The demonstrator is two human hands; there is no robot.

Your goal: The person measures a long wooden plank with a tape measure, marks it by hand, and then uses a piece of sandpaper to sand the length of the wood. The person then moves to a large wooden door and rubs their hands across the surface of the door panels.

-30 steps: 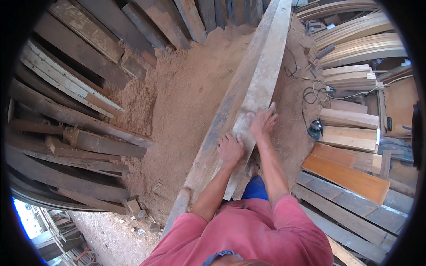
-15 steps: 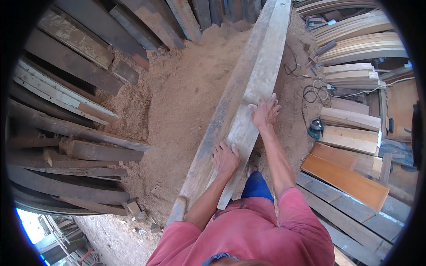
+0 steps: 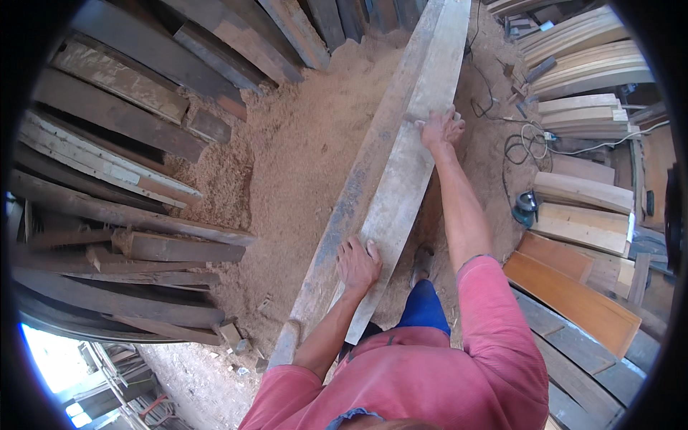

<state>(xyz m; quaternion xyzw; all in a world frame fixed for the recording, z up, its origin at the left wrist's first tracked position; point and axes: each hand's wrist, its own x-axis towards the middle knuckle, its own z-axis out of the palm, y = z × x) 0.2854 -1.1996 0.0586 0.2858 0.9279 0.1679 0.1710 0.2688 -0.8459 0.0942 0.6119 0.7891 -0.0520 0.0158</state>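
A long pale wooden plank (image 3: 396, 185) lies lengthwise along a worn, dark-stained beam (image 3: 346, 208), running away from me. My left hand (image 3: 358, 265) rests on the near part of the plank at its left side, fingers stretched and thumb apart. Farther along, my right hand (image 3: 442, 132) is curled over the right edge, beside a crosswise step. Beyond this step another pale plank (image 3: 443, 61) continues to the top of the view. Whether the far plank lies on the near one or butts against it, I cannot tell.
Sawdust (image 3: 308, 150) covers the ground. Dark timbers (image 3: 129, 111) lie stacked at left, pale curved boards (image 3: 588, 54) at right. A teal power tool (image 3: 527, 206) with looped cables (image 3: 527, 140) sits near an orange-brown panel (image 3: 573, 287).
My right hand has moved farther away along the planks, and the crosswise step beside it has shifted the same way. My left hand stays nearly in place on the near plank.
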